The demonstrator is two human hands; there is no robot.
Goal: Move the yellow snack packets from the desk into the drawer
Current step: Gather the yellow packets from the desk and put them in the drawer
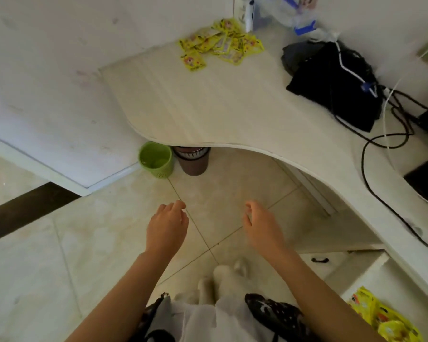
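Several yellow snack packets (220, 41) lie in a loose pile at the far end of the pale curved desk (208, 107). More yellow packets (381, 317) rest inside the open white drawer (356, 280) at the lower right. My left hand (167, 229) and my right hand (261, 224) hover over the floor tiles in front of the desk, both empty, with fingers loosely curled and apart. Both hands are far from the pile on the desk.
A black bag (331, 82) with cables (371, 154) lies on the desk's right part. A green bin (155, 160) and a brown bin (192, 160) stand on the floor under the desk edge. A shut drawer with a black handle (319, 259) sits beside the open one.
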